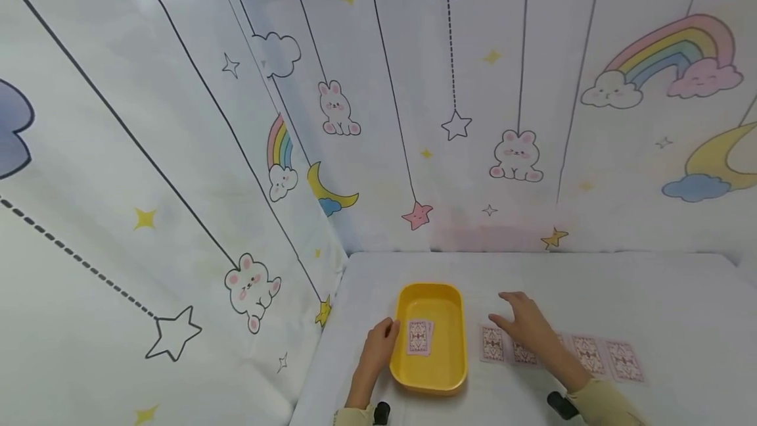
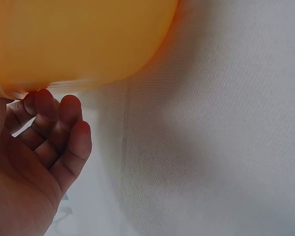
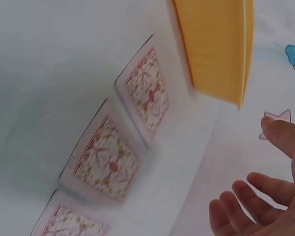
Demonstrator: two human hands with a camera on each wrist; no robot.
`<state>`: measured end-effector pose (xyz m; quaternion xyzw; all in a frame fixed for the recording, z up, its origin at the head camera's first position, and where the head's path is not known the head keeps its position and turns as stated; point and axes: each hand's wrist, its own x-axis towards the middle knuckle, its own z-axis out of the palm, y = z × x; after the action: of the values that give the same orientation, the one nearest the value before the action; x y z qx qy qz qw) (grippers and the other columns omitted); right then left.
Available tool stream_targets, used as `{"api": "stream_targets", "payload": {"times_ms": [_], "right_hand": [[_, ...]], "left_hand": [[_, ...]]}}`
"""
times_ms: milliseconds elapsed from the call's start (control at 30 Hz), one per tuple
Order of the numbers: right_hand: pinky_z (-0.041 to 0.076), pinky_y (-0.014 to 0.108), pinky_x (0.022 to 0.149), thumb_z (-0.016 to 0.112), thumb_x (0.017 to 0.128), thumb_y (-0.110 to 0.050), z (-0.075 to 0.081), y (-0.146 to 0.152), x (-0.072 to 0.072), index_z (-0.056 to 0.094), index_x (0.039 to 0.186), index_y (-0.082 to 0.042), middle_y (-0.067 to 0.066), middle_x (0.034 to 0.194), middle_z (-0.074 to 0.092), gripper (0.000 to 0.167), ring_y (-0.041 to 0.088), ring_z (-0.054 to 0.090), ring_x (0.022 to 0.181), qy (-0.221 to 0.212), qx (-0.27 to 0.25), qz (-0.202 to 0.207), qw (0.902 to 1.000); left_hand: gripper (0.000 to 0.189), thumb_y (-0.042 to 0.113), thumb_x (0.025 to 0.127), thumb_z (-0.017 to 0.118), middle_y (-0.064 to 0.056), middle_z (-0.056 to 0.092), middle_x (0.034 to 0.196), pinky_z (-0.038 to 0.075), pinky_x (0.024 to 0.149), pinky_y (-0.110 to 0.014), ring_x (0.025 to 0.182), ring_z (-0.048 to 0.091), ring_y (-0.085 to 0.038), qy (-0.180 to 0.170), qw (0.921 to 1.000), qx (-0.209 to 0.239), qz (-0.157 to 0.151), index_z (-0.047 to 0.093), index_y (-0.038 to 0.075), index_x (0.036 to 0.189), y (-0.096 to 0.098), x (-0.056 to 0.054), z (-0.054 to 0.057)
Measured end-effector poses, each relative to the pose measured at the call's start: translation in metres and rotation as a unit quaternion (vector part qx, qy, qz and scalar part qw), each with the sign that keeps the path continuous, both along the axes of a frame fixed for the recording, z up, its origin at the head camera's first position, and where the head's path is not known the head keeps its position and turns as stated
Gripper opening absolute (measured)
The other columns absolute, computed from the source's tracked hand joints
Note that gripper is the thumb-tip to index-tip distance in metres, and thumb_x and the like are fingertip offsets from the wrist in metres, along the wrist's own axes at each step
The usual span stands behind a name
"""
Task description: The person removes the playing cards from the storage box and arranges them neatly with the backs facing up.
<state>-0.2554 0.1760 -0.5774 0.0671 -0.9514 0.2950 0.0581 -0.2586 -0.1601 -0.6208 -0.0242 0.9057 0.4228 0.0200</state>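
On the left side of the table, a yellow plastic tray [image 1: 447,340] holds a few patterned playing cards [image 1: 418,337], backs up and slightly fanned. My left hand [image 1: 377,346] grips the tray's left rim; in the left wrist view its fingers [image 2: 71,110] curl against the rim's underside. Hovering over a row of playing cards [image 1: 492,344] is my right hand [image 1: 526,326], thumb and fingers spread and nothing between them. The row lies face down, to the right of the tray, with red-and-white backs. My right hand and forearm partly cover its middle cards.
The table has a white cloth [image 1: 680,307]. A printed backdrop [image 1: 378,183] with rabbits, stars and clouds stands along the table's back and left sides. The row of cards runs rightward from near the tray's right side.
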Motion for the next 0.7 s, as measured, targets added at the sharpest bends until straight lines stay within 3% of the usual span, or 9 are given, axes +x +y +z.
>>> {"api": "stream_targets", "payload": {"times_ms": [300, 700], "right_hand": [[0.046, 0.059, 0.100, 0.074, 0.090, -0.040, -0.004, -0.028, -0.003, 0.049, 0.141, 0.002, 0.025, 0.138, 0.053, 0.070, 0.044, 0.053, 0.124, -0.025, -0.013, 0.014, 0.9995], [0.049, 0.052, 0.101, 0.076, 0.089, -0.036, 0.013, -0.089, -0.014, 0.054, 0.138, 0.001, 0.020, 0.134, 0.057, 0.065, 0.036, 0.057, 0.122, -0.001, -0.023, 0.046, 0.9987]], "left_hand": [[0.032, 0.040, 0.105, 0.049, 0.004, 0.044, 0.071, 0.035, 0.054, -0.023, 0.063, 0.044, -0.010, 0.001, 1.0000, 0.000, -0.010, 0.053, 0.016, 0.085, 0.000, 0.003, -0.009], [0.035, 0.046, 0.105, 0.048, 0.004, 0.045, 0.072, 0.036, 0.055, -0.023, 0.064, 0.045, -0.010, 0.000, 0.9999, -0.002, -0.010, 0.054, 0.015, 0.087, -0.003, -0.002, -0.004]]}}
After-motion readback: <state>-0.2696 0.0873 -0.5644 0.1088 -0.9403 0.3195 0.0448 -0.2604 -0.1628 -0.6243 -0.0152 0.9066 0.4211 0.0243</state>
